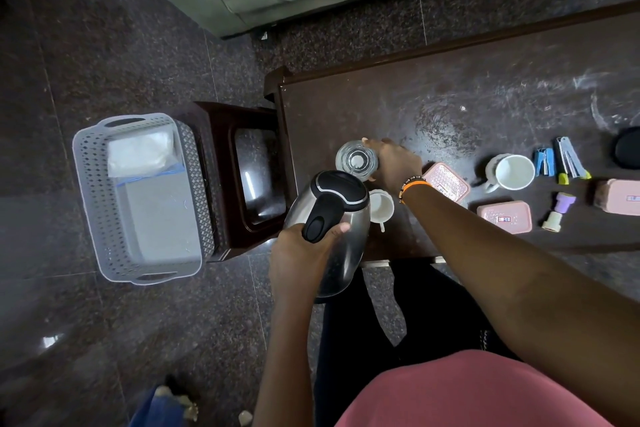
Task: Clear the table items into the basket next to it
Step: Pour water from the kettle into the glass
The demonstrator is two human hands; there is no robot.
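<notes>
Basket (100,204) top open; stool (242,180) btwn it & table (381,97).

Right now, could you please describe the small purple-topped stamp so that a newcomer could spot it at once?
Start at the dark table and go toward its right end, past the large white mug. Nearer the person than the blue staplers, right of a pink box, lies the stamp: the only purple-and-cream cylinder there.

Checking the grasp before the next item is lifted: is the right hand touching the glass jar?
Touching. The head view shows the right hand wrapped against the side of the glass jar, fingers on its rim, no gap.
</notes>
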